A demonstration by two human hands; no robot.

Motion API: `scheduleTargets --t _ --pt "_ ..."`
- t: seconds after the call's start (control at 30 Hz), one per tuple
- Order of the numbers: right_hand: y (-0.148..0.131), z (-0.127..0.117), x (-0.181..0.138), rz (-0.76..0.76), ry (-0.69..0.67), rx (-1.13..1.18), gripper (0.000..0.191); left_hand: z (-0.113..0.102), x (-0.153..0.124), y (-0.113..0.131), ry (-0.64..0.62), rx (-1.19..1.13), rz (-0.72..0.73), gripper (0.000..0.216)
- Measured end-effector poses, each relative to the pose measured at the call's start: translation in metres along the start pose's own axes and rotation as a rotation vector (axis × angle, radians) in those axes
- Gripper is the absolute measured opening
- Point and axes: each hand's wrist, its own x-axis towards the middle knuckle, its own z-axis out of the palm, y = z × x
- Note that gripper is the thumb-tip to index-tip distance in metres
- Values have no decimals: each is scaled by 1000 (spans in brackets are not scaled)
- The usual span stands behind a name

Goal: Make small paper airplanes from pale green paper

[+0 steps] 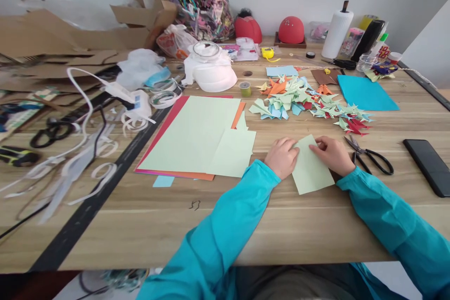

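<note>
Far beyond the left hand [282, 158], at the back of the table [302, 234], a big clear bag [200, 2] bulges with a tangle of coloured scraps [209, 16]. Just to its left is an open cardboard box [144, 11]; its inside cannot be made out. In front of them, also well ahead and to the left of the left hand, a smaller plastic bag [179, 40] shows something orange inside. Far ahead and to the right of the right hand [332, 152] is a clear cup [365, 62]; whether it holds anything is too small to tell.

A small pale green paper [312, 171] lies between the two hands, its near part reaching toward the person. The left hand grips its left edge with bent fingers, and the right hand pinches its upper right edge between thumb and fingers.

To the left of the left hand, apart from it, is a stack of larger sheets [190, 133], pale green on top. Ahead of both hands is a heap of folded paper pieces [295, 96]. Scissors [374, 154] lie just beside the right hand, and a phone [427, 166] lies farther right.
</note>
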Motion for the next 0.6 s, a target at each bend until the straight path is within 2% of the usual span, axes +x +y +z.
scheduleTargets --t 0.13,0.33,0.6 --pt "4 1 4 -30 12 -14 16 -8 2 2 -80 126 -13 29" --pt "12 7 1 -106 89 12 22 -17 8 -3 -216 190 13 39" --pt "14 11 -6 -280 123 -107 28 -16 12 -12 -228 238 94 40"
